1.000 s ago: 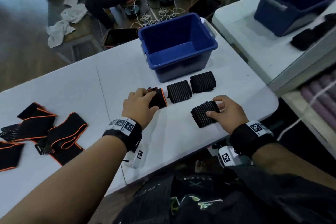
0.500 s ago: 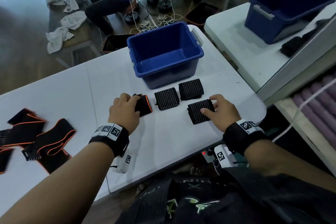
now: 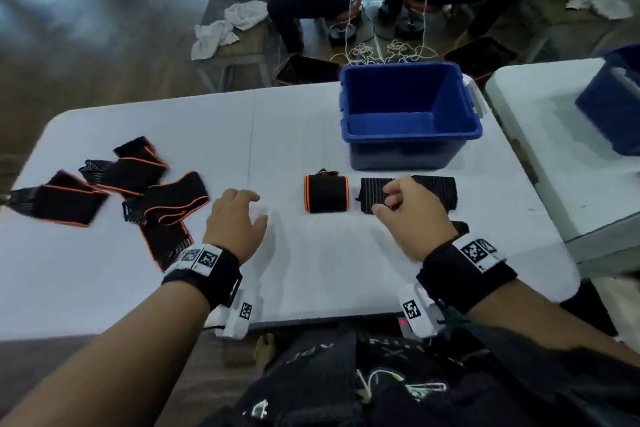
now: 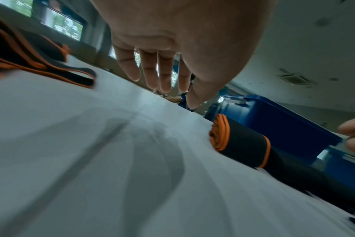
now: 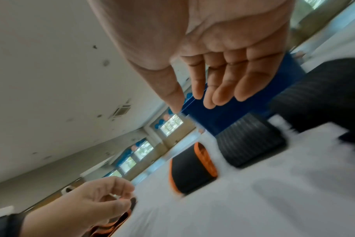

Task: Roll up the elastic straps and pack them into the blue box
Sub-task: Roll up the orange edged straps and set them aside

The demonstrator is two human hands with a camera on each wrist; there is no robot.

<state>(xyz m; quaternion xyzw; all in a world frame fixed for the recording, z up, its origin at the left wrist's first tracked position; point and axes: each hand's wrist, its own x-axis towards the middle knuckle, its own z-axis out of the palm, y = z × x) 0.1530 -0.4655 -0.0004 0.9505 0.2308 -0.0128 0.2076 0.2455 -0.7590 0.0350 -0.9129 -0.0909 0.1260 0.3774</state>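
Note:
The blue box [image 3: 412,139] stands empty at the back right of the white table [image 3: 311,270]. In front of it lie a rolled strap with orange edges [image 3: 325,193] and two black ribbed rolls [image 3: 372,196] [image 3: 438,191]. A further dark roll [image 3: 462,227] peeks out beside my right wrist. My left hand [image 3: 254,208] hovers open over bare table, left of the orange-edged roll [image 4: 241,144]. My right hand [image 3: 382,199] hangs relaxed and empty above the ribbed rolls [image 5: 249,141]. Several unrolled straps [image 3: 138,184] lie at the left.
A second white table [image 3: 540,135] with another blue bin [image 3: 609,104] stands to the right. Beyond the far edge people sit among cloths, cords and dark trays on the floor. The near table edge is right below my wrists.
My left hand has let go of the orange-edged roll and moved left. My right hand has lifted off the ribbed roll it gripped. The view has swung left.

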